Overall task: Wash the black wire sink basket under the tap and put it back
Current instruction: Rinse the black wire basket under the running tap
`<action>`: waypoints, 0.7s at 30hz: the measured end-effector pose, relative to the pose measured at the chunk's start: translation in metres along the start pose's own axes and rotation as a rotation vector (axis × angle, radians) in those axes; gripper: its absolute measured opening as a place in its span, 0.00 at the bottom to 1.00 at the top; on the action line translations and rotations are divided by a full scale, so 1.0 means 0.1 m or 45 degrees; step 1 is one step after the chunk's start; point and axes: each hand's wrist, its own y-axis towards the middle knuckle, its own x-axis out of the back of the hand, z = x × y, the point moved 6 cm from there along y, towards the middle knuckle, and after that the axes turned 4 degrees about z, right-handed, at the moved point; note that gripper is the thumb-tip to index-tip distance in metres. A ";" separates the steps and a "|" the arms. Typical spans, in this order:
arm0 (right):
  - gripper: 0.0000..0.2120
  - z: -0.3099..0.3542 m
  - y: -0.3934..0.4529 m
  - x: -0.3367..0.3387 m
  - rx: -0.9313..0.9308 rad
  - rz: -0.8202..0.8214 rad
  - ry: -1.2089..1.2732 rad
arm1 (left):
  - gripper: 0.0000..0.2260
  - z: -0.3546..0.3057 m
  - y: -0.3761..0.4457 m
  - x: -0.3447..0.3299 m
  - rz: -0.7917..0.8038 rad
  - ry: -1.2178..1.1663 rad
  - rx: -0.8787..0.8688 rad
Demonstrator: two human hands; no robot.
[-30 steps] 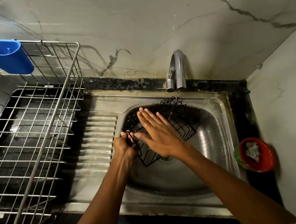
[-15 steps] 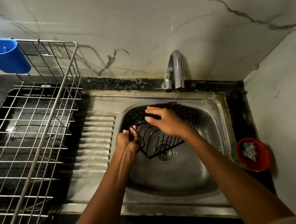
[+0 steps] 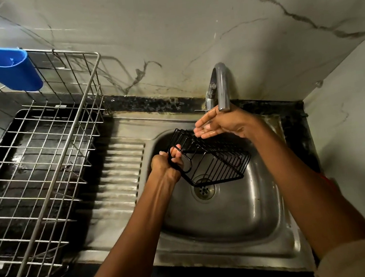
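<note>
Over the sink (image 3: 269,226), just below the tap (image 3: 221,86) and above the drain (image 3: 204,190), we hold the black wire basket (image 3: 212,157) tilted, one corner dipping toward the drain. Our left hand (image 3: 168,163) grips its looped hanger on the side away from the tap; our right hand (image 3: 223,123) is cupped loosely under the spout, wet fingers straight, holding nothing and just beside the basket's upper rim. With only one wet-handed grip on thin wire, we judge the basket could slip and drop into the sink.
</note>
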 end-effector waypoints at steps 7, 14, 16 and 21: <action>0.16 0.03 -0.19 0.01 0.000 0.075 -0.020 | 0.27 0.00 0.00 -0.01 -0.032 0.020 -0.064; 0.13 0.04 -0.29 0.03 -0.003 0.133 -0.096 | 0.27 -0.05 -0.05 -0.03 -0.046 -0.124 -0.092; 0.13 0.04 -0.30 0.04 -0.021 0.136 -0.133 | 0.27 -0.06 -0.05 -0.05 -0.041 -0.173 -0.107; 0.15 0.02 -0.32 0.07 -0.103 0.145 -0.232 | 0.26 -0.07 -0.04 -0.11 -0.044 -0.212 -0.133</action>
